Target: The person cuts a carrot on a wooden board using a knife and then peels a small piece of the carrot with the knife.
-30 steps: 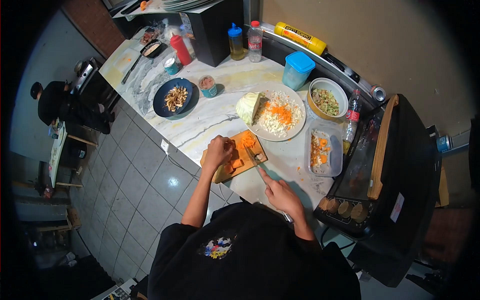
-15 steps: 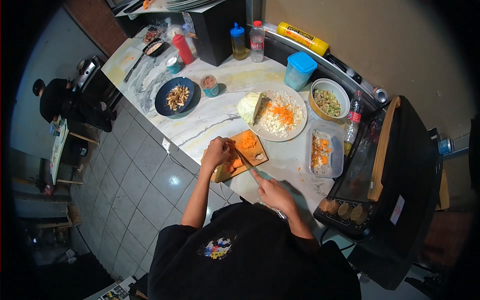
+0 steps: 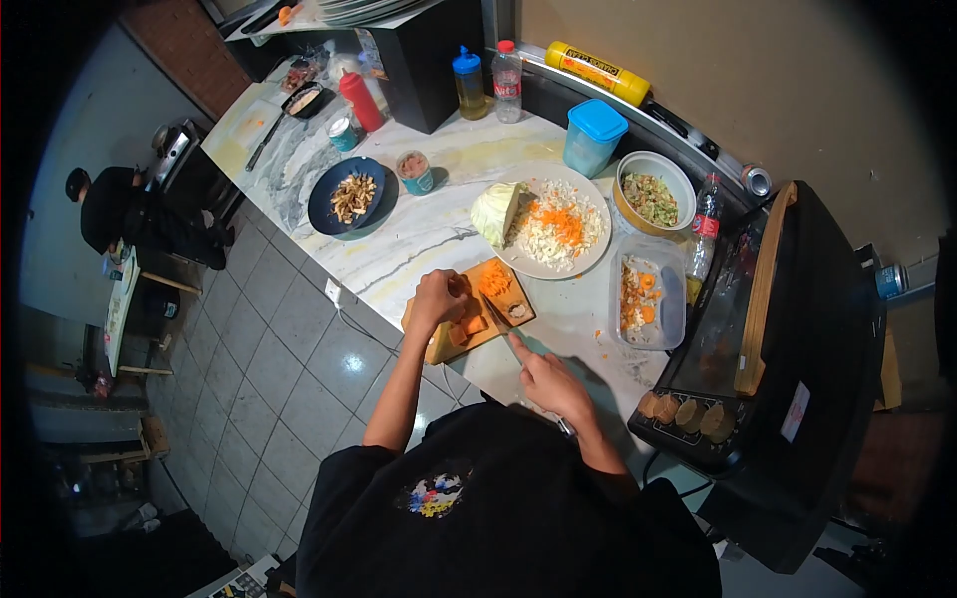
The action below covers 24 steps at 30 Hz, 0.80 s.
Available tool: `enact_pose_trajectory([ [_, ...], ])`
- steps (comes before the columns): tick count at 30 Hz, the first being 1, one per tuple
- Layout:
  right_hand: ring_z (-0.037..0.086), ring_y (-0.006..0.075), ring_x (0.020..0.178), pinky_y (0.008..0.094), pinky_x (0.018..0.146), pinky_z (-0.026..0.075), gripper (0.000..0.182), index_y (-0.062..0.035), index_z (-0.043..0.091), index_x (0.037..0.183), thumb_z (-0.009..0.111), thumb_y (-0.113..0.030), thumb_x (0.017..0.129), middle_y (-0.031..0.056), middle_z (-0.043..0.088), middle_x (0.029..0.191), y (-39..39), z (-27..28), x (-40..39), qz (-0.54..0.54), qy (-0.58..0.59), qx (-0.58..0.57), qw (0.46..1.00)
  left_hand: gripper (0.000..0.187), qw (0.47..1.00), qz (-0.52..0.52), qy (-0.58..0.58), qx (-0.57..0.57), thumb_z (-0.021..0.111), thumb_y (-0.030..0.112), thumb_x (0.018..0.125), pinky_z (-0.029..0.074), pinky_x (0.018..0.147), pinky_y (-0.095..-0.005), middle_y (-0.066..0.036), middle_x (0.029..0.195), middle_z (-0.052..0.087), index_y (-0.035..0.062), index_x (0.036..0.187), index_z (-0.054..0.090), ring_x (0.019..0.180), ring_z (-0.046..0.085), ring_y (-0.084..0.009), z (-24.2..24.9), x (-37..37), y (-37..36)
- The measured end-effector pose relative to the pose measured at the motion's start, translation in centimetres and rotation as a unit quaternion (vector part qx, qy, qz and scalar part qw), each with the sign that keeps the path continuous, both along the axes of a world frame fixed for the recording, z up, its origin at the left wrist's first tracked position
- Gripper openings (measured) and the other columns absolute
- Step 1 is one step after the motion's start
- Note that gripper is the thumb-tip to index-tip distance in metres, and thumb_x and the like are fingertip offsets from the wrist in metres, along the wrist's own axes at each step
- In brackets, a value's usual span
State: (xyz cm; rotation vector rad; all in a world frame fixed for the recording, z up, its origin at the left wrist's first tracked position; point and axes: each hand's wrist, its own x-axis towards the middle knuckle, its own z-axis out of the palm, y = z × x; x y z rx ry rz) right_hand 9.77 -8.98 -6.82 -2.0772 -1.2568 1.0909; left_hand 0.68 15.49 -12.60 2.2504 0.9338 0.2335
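On the wooden cutting board point(image 3: 438, 348) lie orange carrot chunks point(image 3: 467, 326) and a pile of finely cut carrot point(image 3: 494, 280). My left hand point(image 3: 437, 301) is closed over the board, its curled fingers on a carrot piece that they mostly hide. My right hand point(image 3: 550, 383) grips a knife point(image 3: 497, 321), its blade over the board beside the carrot; the handle is hidden in my palm. Past the board, a plate point(image 3: 596, 261) bears chopped white cabbage, cut carrot and a cabbage wedge point(image 3: 492, 213).
A clear container point(image 3: 674, 331) with scraps and a bowl of chopped vegetables point(image 3: 650, 202) stand to the right, before a black oven point(image 3: 797, 399). A dark blue bowl point(image 3: 321, 204) and a small tub point(image 3: 415, 177) stand left. Another person point(image 3: 112, 211) works across the room.
The knife and my right hand have shifted slightly right and down, opening a small gap from my left fingers. My left hand stays over the carrot.
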Motion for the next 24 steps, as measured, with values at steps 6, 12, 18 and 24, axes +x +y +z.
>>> enact_pose_trajectory([
  [6, 0.058, 0.0434, 0.089, 0.0496, 0.084, 0.046, 0.062, -0.0060, 0.031, 0.146, 0.048, -0.010, 0.086, 0.0292, 0.062, 0.086, -0.3, -0.1, -0.1, 0.000, -0.012, -0.003, 1.000, 0.021, 1.000, 0.004, 0.010, 0.006, 0.068, 0.010, 0.066, 0.055, 0.071, -0.0370, -0.015, 0.078, 0.070, 0.0017, 0.085, 0.070, 0.075, 0.069, -0.0296, 0.2, 0.3, -0.2],
  [12, 0.058, 0.0442, 0.092, 0.0510, 0.085, 0.045, 0.064, -0.0067, 0.029, 0.147, 0.048, -0.010, 0.086, 0.0306, 0.062, 0.088, -0.5, -0.3, -0.2, -0.001, -0.018, 0.002, 1.000, 0.017, 1.000, 0.005, 0.024, 0.009, 0.067, 0.009, 0.069, 0.055, 0.071, -0.0388, -0.017, 0.079, 0.069, 0.0023, 0.084, 0.070, 0.077, 0.069, -0.0314, 0.0, 0.5, -0.2],
  [18, 0.057, 0.0462, 0.096, 0.0517, 0.087, 0.044, 0.064, -0.0068, 0.028, 0.147, 0.049, -0.011, 0.087, 0.0318, 0.061, 0.093, -0.4, 0.2, 0.0, 0.004, -0.009, -0.027, 1.000, 0.021, 1.000, -0.005, 0.012, -0.022, 0.070, 0.011, 0.081, 0.056, 0.066, -0.0349, -0.017, 0.083, 0.071, 0.0005, 0.099, 0.070, 0.074, 0.071, -0.0258, 1.0, 0.3, 0.1],
  [24, 0.058, 0.0467, 0.097, 0.0523, 0.089, 0.045, 0.065, -0.0078, 0.026, 0.148, 0.050, -0.012, 0.088, 0.0321, 0.061, 0.094, -0.7, -0.3, 0.7, 0.017, 0.010, -0.018, 1.000, 0.016, 0.974, 0.078, -0.059, -0.205, 0.065, 0.006, 0.088, 0.048, 0.041, -0.0299, -0.013, 0.069, 0.067, -0.0069, 0.098, 0.066, 0.049, 0.064, -0.0170, 3.3, 0.2, -0.7],
])
